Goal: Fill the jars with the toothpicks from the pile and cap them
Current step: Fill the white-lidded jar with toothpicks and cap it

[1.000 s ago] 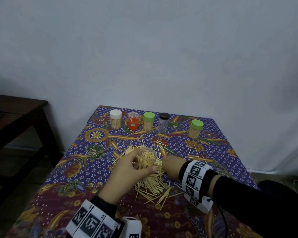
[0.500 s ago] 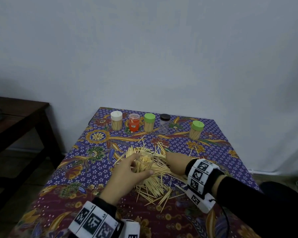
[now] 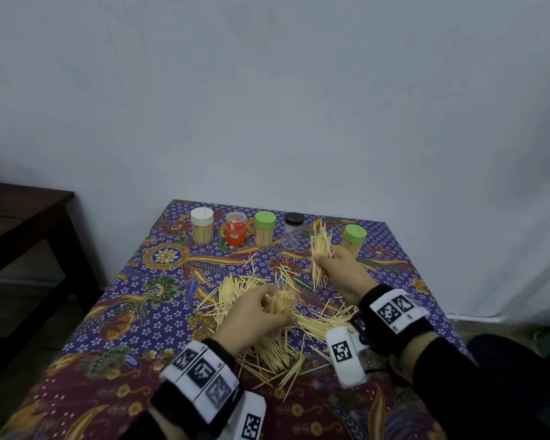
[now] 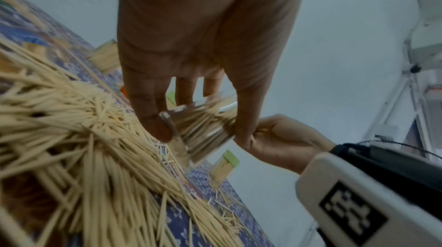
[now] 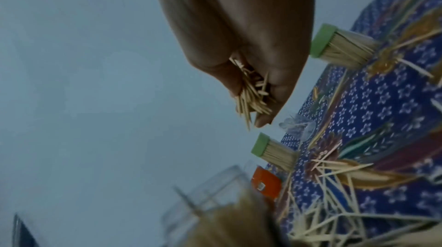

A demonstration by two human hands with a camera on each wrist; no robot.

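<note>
Right hand [image 3: 340,274] now raised w/ fistful of toothpicks [image 3: 320,249]; left hand [image 3: 251,315] gripping clear jar [image 3: 280,301].

Table under floral batik cloth [image 3: 115,315], bearing a toothpick pile [image 3: 267,350] and five capped jars [image 3: 202,230].

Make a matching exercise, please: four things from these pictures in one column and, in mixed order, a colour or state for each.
Column 1
1. left hand
2. right hand
3. black-lidded jar
4. leftmost jar

Column 2
A. white lid, full of toothpicks
B. grips an open clear jar partly filled
C. capped, with no toothpick fill showing through its clear wall
D. holds a bundle of toothpicks

Pairs: 1-B, 2-D, 3-C, 4-A
</note>
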